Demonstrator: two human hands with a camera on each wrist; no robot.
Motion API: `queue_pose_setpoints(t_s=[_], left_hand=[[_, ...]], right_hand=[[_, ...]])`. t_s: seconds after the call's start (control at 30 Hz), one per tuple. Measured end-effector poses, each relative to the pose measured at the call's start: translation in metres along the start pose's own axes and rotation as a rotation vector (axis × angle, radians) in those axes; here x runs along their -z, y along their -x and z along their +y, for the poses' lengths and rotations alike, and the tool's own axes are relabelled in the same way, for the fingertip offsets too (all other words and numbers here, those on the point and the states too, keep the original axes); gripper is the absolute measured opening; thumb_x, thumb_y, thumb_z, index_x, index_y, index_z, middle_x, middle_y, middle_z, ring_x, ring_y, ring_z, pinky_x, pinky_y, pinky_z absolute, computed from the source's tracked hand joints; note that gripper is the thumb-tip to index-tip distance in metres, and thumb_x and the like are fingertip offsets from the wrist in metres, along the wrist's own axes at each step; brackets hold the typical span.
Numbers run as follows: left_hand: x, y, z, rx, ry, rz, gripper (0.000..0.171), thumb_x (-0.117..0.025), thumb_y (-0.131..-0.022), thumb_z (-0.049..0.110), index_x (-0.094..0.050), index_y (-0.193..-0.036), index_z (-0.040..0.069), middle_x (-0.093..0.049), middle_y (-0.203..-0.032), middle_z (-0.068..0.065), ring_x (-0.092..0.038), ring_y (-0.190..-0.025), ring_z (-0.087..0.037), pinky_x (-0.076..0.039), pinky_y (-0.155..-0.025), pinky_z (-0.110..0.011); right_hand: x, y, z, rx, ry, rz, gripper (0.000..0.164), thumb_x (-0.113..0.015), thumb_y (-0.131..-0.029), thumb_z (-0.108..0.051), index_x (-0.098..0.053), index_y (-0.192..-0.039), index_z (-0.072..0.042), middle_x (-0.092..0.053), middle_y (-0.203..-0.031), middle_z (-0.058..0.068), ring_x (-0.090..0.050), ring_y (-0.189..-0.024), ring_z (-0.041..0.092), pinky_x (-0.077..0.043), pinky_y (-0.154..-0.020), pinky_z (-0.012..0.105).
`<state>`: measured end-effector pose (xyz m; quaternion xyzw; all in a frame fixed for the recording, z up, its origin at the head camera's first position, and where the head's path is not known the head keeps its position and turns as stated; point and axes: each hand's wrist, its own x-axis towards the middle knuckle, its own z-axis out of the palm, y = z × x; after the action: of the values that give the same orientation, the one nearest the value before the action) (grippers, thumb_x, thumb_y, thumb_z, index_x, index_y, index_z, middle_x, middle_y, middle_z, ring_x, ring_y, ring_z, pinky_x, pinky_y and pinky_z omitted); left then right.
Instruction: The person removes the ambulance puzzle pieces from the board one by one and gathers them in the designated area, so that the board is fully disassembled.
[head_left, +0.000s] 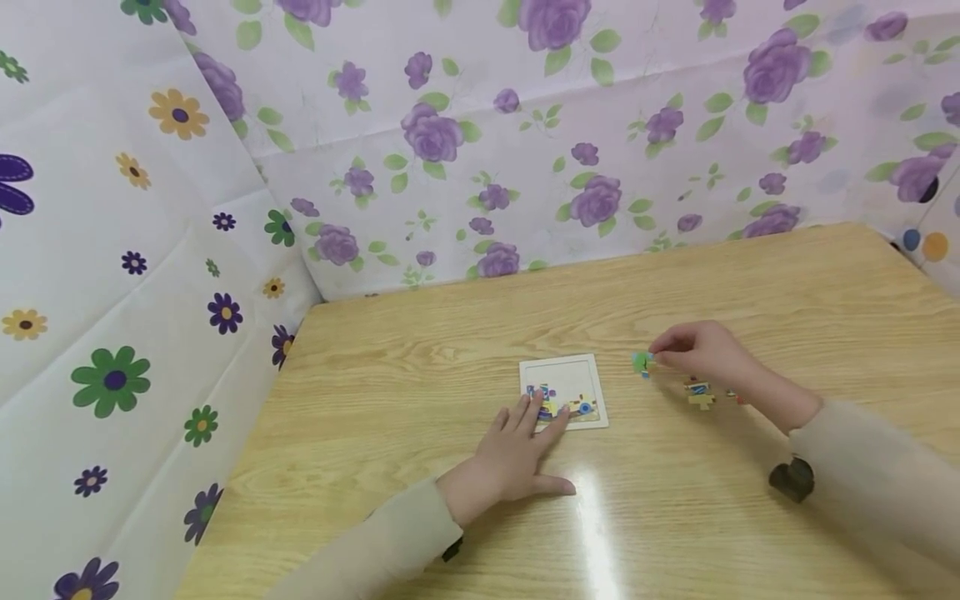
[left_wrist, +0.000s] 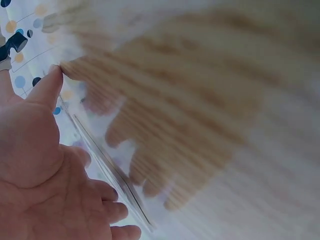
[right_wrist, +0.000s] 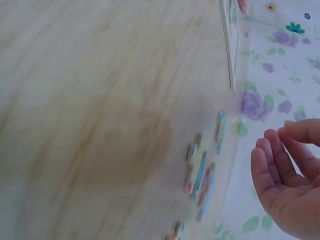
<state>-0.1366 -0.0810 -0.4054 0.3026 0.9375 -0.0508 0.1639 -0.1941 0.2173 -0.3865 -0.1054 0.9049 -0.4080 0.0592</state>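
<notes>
A white-framed puzzle tray [head_left: 558, 360] lies on the table with a few colourful pieces fitted along its lower part. My left hand [head_left: 513, 458] is spread flat, its fingertips over the tray's lower edge and the pieces there; its palm [left_wrist: 40, 175] shows in the left wrist view beside the tray. My right hand [head_left: 708, 354] is just right of a green puzzle piece [head_left: 642, 363], thumb and forefinger tips close together. In the right wrist view its fingers [right_wrist: 282, 160] curve loosely, with nothing visible between them, apart from the puzzle piece [right_wrist: 220, 132] on the tabletop.
Several loose puzzle pieces [head_left: 701, 394] lie under my right wrist, some overlapping. The wood-grain table [head_left: 420, 350] meets a purple-flowered cloth [head_left: 450, 200] at the back and another flowered cloth [head_left: 150, 317] on the left. A dark wrist device [head_left: 792, 480] hangs below my right sleeve.
</notes>
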Motion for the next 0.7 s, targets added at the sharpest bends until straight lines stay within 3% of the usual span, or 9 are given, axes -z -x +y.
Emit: queue_pose_setpoints(t_s=[0.17,0.27,0.7], left_hand=[[-0.004,0.008,-0.001,-0.038,-0.015,0.035,0.095,-0.041,-0.084,0.074,-0.007,-0.155,0.02,-0.005,-0.16,-0.012,-0.01,-0.147,-0.028,-0.02,-0.117,-0.048],[-0.006,0.012,0.0,-0.051,-0.019,0.034,0.096,-0.039,-0.084,0.075,-0.007,-0.155,0.017,-0.006,-0.16,-0.01,-0.009,-0.147,-0.025,-0.021,-0.117,-0.047],[-0.007,0.016,0.002,-0.057,-0.005,-0.023,0.1,-0.04,-0.084,0.075,-0.01,-0.154,0.009,-0.005,-0.161,-0.008,-0.008,-0.148,-0.022,-0.025,-0.116,-0.044]], right_hand=[[-0.012,-0.009,-0.009,0.039,0.023,0.003,0.018,-0.064,-0.089,-0.012,-0.07,-0.101,0.0,-0.07,-0.1,0.014,-0.061,-0.085,0.015,-0.05,-0.071,0.027],[-0.019,-0.014,-0.014,0.067,0.018,-0.015,0.017,-0.064,-0.089,-0.01,-0.07,-0.1,0.0,-0.07,-0.095,0.012,-0.06,-0.081,0.014,-0.05,-0.069,0.027],[-0.058,-0.029,-0.038,0.173,-0.008,-0.082,0.015,-0.063,-0.089,-0.008,-0.069,-0.098,0.003,-0.071,-0.092,0.011,-0.063,-0.081,0.017,-0.054,-0.073,0.033]])
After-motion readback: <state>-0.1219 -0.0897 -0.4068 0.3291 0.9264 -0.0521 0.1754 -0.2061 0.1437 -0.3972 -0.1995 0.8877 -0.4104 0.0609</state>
